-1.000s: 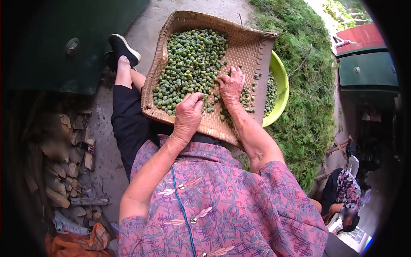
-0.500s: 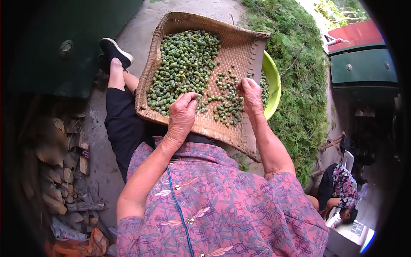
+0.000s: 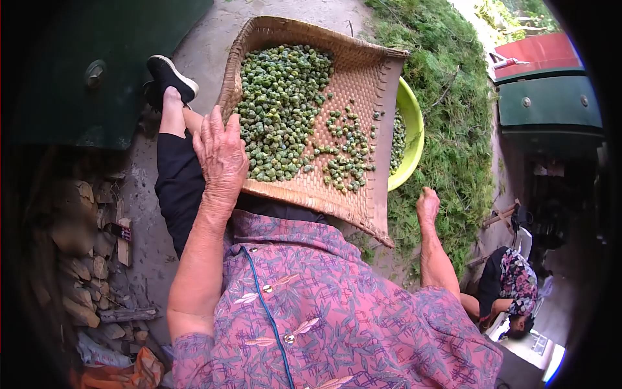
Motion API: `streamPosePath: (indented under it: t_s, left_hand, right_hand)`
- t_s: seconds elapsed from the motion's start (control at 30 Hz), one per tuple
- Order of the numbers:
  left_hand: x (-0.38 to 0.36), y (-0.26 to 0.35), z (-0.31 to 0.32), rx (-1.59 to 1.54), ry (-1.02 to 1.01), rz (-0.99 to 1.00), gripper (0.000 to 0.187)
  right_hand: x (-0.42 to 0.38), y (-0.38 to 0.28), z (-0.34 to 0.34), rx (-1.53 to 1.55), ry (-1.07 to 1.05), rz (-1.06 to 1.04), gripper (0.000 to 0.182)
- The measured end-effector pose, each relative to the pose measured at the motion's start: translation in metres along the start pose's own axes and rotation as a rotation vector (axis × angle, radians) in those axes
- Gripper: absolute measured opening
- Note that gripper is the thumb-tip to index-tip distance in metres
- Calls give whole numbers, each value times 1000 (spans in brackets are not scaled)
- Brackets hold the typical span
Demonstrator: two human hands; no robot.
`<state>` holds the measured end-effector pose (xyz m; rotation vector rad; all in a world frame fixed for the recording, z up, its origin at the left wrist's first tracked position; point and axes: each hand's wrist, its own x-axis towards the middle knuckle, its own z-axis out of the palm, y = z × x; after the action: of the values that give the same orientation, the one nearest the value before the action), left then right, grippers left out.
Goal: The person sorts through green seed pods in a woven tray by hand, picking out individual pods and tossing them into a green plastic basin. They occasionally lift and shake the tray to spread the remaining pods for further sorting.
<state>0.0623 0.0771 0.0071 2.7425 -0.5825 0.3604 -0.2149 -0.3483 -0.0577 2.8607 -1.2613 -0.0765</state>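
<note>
A woven basket tray (image 3: 353, 68) rests across the lap, with a big pile of small green fruits (image 3: 278, 97) on its left part and a looser scatter of them nearer its right edge. My left hand (image 3: 221, 152) lies on the tray's left rim, its fingers stretched out. Off to the right of the tray, my right hand (image 3: 427, 206) is over the greenery, its fingers curled together; whether they hold anything is too small to tell. A yellow-green basin (image 3: 414, 110) with more green fruits stands partly under the tray's right edge.
Cut green branches (image 3: 453, 123) cover the ground at the right. Split firewood (image 3: 81, 292) is stacked at the lower left, near an orange bag (image 3: 146, 371). Another person (image 3: 512, 279) in a flowered top sits at the lower right. Green cabinets (image 3: 551, 102) stand at the upper right.
My left hand has moved left from the fruits to the tray's rim and its fingers have spread. My right hand has left the tray, moving right and toward the body.
</note>
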Motion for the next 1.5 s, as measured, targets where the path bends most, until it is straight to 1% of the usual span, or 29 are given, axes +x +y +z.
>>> streamPosePath:
  t_s: [0.03,0.07,0.1,0.17,0.2,0.23,0.3,0.33,0.37,0.47,0.5,0.57,0.6,0.67,0.7,0.8,0.87,0.93,1.0,1.07,1.1,1.13,1.2,1.27,1.33,1.37,1.4,1.47,1.5]
  left_hand:
    - [-1,0,3,36,-56,-24,45]
    - [-1,0,5,71,-110,-49,49]
    - [-1,1,6,68,-118,-46,48]
    - [-1,2,8,77,-113,-34,47]
    - [-2,1,7,83,-110,-21,47]
    - [-2,1,6,94,-103,2,45]
    - [-3,2,5,110,-132,4,44]
    - [-2,3,5,114,-161,9,44]
    - [-3,2,7,101,-121,16,41]
    - [-2,5,3,110,-149,10,37]
    - [-2,5,4,92,-128,10,34]
    - [-2,5,4,89,-128,8,34]
    - [-2,4,4,84,-130,5,34]
    - [-3,4,4,77,-129,3,34]
    - [-3,4,4,72,-127,7,33]
    - [-3,5,4,66,-121,2,32]
    - [-4,4,6,67,-111,4,32]
    - [-4,5,7,70,-93,8,32]
    - [-4,5,6,66,-109,0,32]
    - [-5,5,6,69,-114,-2,32]
    - [-5,5,6,63,-121,-2,32]
    - [-5,5,7,66,-122,-2,32]
    - [-6,4,8,67,-104,3,32]
    - [-5,4,8,68,-114,0,32]
    - [-6,4,7,68,-127,-1,32]
    - [-6,4,7,69,-131,-4,32]
    - [-5,4,8,71,-134,-7,32]
    - [-5,4,8,67,-134,-7,32]
    - [-5,4,8,66,-132,-8,31]
  right_hand:
    - [10,-15,1,145,115,-74,21]
    - [18,-41,-1,317,230,-223,19]
    - [26,-75,-7,418,252,-237,18]
    - [48,-136,-6,609,326,-425,15]
    - [57,-163,-6,634,346,-516,15]
    - [63,-192,-9,669,343,-542,15]
    - [82,-235,-2,685,361,-619,16]
    - [93,-250,4,657,305,-630,18]
    - [101,-264,9,610,339,-652,23]
    - [105,-296,14,366,364,-643,30]
    - [103,-297,14,370,364,-644,30]
    - [95,-296,14,383,240,-768,30]
    - [91,-292,13,382,241,-773,30]
    - [78,-273,10,484,144,-880,29]
    - [72,-262,13,569,149,-872,26]
    - [58,-238,5,507,170,-844,23]
    - [56,-237,0,469,170,-805,21]
    - [61,-249,0,463,312,-750,21]
    - [71,-269,6,506,262,-751,21]
    - [80,-290,19,675,106,-773,24]
    - [78,-296,15,670,74,-810,31]
    - [76,-301,13,673,72,-810,31]
    - [71,-306,11,517,56,-884,39]
    - [70,-296,9,576,57,-917,38]
    - [69,-281,3,395,-12,-953,33]
    - [70,-274,3,410,113,-1005,23]
    - [73,-267,4,406,113,-1003,23]
    - [78,-258,6,297,194,-842,15]
    - [74,-261,2,308,310,-776,10]
